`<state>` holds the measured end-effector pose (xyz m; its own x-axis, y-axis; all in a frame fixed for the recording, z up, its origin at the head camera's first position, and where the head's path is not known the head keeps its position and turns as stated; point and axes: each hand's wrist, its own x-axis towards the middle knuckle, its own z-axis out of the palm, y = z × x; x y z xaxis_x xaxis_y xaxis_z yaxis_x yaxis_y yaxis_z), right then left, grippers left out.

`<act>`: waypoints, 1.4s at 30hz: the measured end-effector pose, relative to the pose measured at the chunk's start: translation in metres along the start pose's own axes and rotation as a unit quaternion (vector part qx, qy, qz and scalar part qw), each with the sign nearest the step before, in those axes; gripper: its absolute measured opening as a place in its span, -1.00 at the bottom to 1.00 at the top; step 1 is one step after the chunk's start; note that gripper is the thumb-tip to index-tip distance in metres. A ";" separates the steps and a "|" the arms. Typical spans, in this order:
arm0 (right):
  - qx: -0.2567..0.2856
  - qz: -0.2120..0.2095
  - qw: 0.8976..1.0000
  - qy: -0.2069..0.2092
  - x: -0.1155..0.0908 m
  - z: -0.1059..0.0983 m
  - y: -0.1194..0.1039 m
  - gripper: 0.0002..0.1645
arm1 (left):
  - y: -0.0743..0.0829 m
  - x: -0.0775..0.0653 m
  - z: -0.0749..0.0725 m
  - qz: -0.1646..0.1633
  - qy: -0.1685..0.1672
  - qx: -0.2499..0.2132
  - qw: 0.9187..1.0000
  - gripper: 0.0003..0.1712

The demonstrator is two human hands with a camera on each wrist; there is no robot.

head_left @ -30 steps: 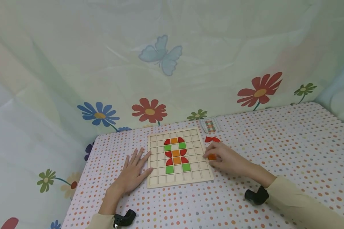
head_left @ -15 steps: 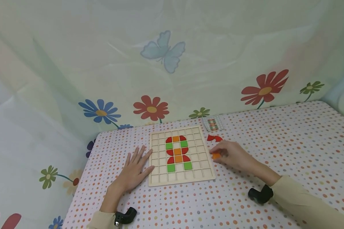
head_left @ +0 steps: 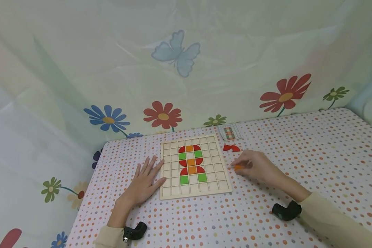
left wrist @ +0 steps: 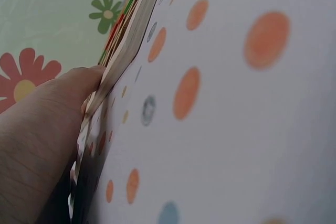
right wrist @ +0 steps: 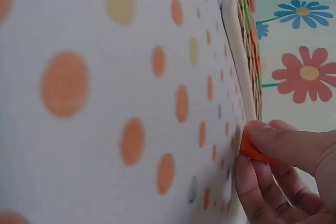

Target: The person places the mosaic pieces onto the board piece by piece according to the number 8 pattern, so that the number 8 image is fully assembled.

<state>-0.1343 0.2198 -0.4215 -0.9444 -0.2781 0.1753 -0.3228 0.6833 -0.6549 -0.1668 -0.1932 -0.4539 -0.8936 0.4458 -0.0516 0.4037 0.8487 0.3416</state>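
A pale wooden grid board (head_left: 216,175) lies on the table with red, orange and green pieces set in its middle columns. My left hand (head_left: 142,184) rests with spread fingers along the board's left side; in the left wrist view its thumb (left wrist: 86,80) touches the board's edge. Just right of the board, my right hand (head_left: 260,168) pinches an orange tile (head_left: 238,167) between thumb and fingers. The right wrist view shows that orange tile (right wrist: 253,148) tilted, partly covered by the thumb, close over the tablecloth.
Two red pieces with curved edges (head_left: 227,147) lie beyond my right hand, near the board's upper right side. Behind them is a small card (head_left: 230,132) printed with a coloured grid pattern. The dotted tablecloth (head_left: 313,144) ends at a flowered backdrop (head_left: 223,69).
My right hand has shifted a little to the right, away from the board's edge, holding the orange tile. The left hand stays at the board. The head view has moved slightly.
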 end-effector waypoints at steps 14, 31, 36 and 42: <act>0.079 -0.080 0.990 -0.087 0.026 0.031 -0.056 -0.76 | 0.000 0.001 -0.001 0.002 0.002 -0.001 1.000 -0.15; 0.057 -0.103 0.980 -0.158 0.038 0.071 -0.093 -0.83 | -0.004 0.003 0.001 0.001 0.001 0.006 1.000 -0.15; 0.023 -0.106 0.981 -0.159 0.038 0.075 -0.097 -0.83 | -0.003 0.003 0.001 0.000 -0.002 0.009 1.000 -0.15; -0.029 -0.098 0.982 -0.158 0.035 0.077 -0.105 -0.82 | -0.004 0.003 0.002 -0.004 -0.009 0.013 1.000 -0.14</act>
<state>-0.1282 0.0859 -0.4031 -0.8002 -0.5976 0.0512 -0.5086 0.6308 -0.5860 -0.1712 -0.1945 -0.4569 -0.8933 0.4439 -0.0708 0.4017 0.8590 0.3176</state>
